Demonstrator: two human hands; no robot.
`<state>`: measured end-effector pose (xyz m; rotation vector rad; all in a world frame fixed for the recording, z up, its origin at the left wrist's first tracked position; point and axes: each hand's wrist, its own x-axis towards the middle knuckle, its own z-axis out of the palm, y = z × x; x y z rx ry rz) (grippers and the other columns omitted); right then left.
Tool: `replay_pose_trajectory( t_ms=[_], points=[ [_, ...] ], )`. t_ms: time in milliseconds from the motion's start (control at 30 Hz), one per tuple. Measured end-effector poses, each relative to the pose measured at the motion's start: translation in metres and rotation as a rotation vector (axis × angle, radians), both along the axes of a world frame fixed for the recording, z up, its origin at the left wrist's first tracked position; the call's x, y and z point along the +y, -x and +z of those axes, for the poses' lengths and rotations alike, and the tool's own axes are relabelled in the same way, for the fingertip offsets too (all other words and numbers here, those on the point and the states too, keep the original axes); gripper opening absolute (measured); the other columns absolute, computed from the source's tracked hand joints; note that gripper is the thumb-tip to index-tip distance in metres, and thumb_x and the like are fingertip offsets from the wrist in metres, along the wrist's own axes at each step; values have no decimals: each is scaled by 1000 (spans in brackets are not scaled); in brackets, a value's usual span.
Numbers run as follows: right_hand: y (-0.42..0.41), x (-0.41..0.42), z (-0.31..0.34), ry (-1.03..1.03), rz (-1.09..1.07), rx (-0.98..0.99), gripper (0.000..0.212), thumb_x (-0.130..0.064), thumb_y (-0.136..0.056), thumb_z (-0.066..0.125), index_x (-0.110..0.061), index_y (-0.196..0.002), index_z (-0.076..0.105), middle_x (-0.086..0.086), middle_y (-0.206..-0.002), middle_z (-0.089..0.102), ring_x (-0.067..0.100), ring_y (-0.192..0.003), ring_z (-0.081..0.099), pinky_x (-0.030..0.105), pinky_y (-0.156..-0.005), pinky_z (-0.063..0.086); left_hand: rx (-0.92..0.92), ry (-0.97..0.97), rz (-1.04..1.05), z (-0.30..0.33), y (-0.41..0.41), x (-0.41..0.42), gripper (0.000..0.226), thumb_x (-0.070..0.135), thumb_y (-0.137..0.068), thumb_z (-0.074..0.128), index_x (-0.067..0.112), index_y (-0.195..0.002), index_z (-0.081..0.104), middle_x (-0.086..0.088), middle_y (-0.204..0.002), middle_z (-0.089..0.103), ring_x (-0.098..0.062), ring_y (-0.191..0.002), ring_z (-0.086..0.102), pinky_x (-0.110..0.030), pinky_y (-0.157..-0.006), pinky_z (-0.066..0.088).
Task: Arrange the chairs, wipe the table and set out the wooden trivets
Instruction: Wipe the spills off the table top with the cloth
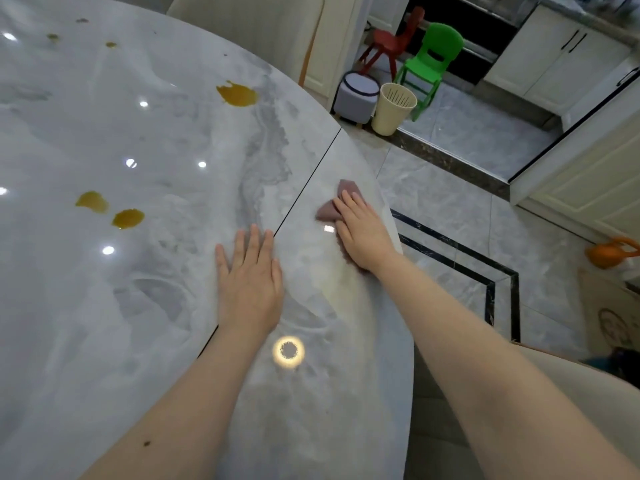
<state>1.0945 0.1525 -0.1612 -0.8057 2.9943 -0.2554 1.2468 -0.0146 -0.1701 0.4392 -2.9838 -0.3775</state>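
Now the big round worktop fills the picture from 6 o'clock up to 11 o'clock. Its curved edge runs from 12 o'clock down to 5 o'clock, and the grey floor lies open past it at 3 o'clock. A thin dark seam crosses the worktop near the edge. The right hand lies flat with straight fingers and presses a pink cloth onto the worktop, close to the curved edge. The cloth sticks out at 11 o'clock from the fingers. The left hand is just beside it at 8 o'clock, open and flat on the worktop, holding nothing. Yellow spills sit well apart from both hands, at 10 and 11 o'clock. A pale chair back stands touching the far edge at 12 o'clock.
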Motion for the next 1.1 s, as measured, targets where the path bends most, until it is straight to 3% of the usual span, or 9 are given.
replay_pose_trajectory(
  t_ms=[67, 167, 300, 433, 567, 700, 833, 1033, 1100],
  points=[
    [-5, -24, -2, 7, 30, 28, 49, -26, -100, 35, -13, -148, 29, 9, -157, 21, 25, -146, 16, 33, -118, 6, 8, -14, 4, 0, 0, 0, 64, 35, -92, 5, 15, -147, 31, -5, -154, 28, -24, -144, 21, -51, -116, 10],
    [-55, -22, -2, 12, 328, 33, 53, -29, -95, 33, -6, -142, 40, 15, -150, 35, 32, -141, 29, 42, -117, 19, 21, -19, 7, -1, 0, -1, 64, 35, -92, 5, 15, -147, 32, -4, -154, 28, -23, -144, 22, -50, -116, 9],
    [-90, 38, 8, -11, 533, -53, 51, -30, -99, 31, -14, -148, 30, 4, -156, 25, 20, -146, 17, 34, -120, 9, 17, -9, 8, -2, 0, -1, 61, 33, -93, 10, 14, -145, 34, -5, -153, 31, -24, -143, 25, -51, -116, 12],
    [-34, 36, 4, 2, 265, -19, 54, -33, -97, 27, -10, -146, 35, 11, -154, 29, 27, -145, 21, 40, -119, 15, 2, -11, -2, -2, 1, -1, 63, 34, -92, 7, 14, -147, 31, -5, -154, 28, -24, -144, 22, -51, -116, 10],
    [-20, -17, -2, 5, 3, 13, 51, -29, -100, 31, -13, -148, 29, 9, -157, 21, 25, -146, 16, 34, -120, 6, 11, -14, -13, -4, 0, -3, 64, 35, -92, 5, 13, -148, 28, -5, -155, 26, -25, -144, 20, -51, -116, 8],
    [-96, -16, -3, 12, 263, 33, 57, -32, -94, 27, -7, -144, 38, 14, -151, 33, 31, -142, 27, 42, -118, 18, 20, -31, -15, -3, -1, -3, 60, 33, -94, 11, 13, -147, 29, -5, -155, 25, -24, -144, 20, -50, -116, 6],
    [-144, 53, 10, -33, 438, -37, 53, -31, -98, 32, -12, -147, 32, 6, -155, 27, 20, -145, 19, 32, -120, 8, 37, -126, -3, 0, -1, -4, 50, 26, -101, 22, 16, -149, 24, -1, -158, 19, -19, -147, 10, -46, -118, -2],
    [-81, 34, 8, -54, -86, -3, 53, -32, -100, 30, -13, -149, 25, 7, -158, 16, 23, -147, 10, 31, -119, 1, 164, -498, -88, 4, -5, -10, 60, 32, -90, 19, 14, -146, 34, -1, -154, 29, -10, -144, 21, -31, -117, 1],
    [-89, -6, 6, -46, -77, 5, 53, -27, -100, 34, -12, -149, 24, 9, -158, 16, 24, -147, 10, 33, -119, 1, 204, -563, -84, 7, -9, -12, 60, 30, -89, 20, 10, -144, 37, -4, -152, 32, -12, -143, 24, -29, -117, 3]
  ],
)
